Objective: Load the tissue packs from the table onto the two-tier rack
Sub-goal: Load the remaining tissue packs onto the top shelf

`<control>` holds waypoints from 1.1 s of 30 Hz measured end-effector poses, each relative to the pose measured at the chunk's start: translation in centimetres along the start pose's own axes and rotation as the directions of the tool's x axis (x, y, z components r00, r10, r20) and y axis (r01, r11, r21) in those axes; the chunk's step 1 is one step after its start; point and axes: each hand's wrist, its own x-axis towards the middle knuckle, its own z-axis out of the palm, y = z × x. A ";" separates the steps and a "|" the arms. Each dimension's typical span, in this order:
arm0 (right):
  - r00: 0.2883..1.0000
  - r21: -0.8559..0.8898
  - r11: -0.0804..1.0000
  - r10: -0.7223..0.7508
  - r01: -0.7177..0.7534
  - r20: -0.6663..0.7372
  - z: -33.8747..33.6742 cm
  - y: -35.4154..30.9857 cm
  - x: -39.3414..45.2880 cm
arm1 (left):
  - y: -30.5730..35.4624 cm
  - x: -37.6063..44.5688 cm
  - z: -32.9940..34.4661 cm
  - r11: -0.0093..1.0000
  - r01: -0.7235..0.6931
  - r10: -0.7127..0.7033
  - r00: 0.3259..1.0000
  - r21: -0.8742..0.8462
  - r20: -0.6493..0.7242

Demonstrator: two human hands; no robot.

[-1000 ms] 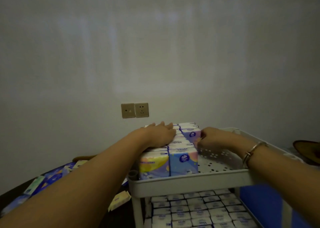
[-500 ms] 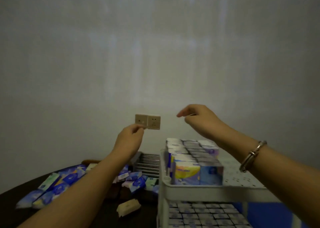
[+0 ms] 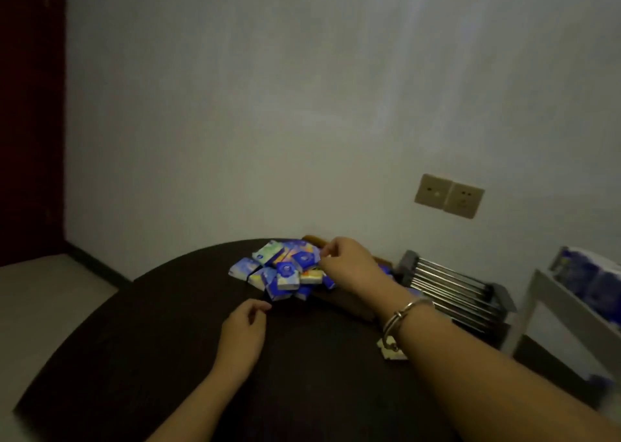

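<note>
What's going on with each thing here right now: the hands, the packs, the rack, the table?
left hand: over the table, fingers loosely curled, holding nothing.
right hand: over the pile, fingers curled at its far edge; whether it grips a pack is unclear.
tissue packs: jumbled heap on the table.
rack: at the right edge, blurred, packs on its top tier.
table: dark, bearing the pile.
bracelet: on the right wrist.

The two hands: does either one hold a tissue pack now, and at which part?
Neither holds one. The left hand hovers loosely curled before the tissue packs; the right hand reaches over them.
</note>
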 end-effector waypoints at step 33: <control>0.981 0.472 0.881 0.077 0.015 -0.176 6.5 9.3 0.0 | 1.1 2.1 4.9 0.966 -0.260 0.260 0.965 -0.002 0.015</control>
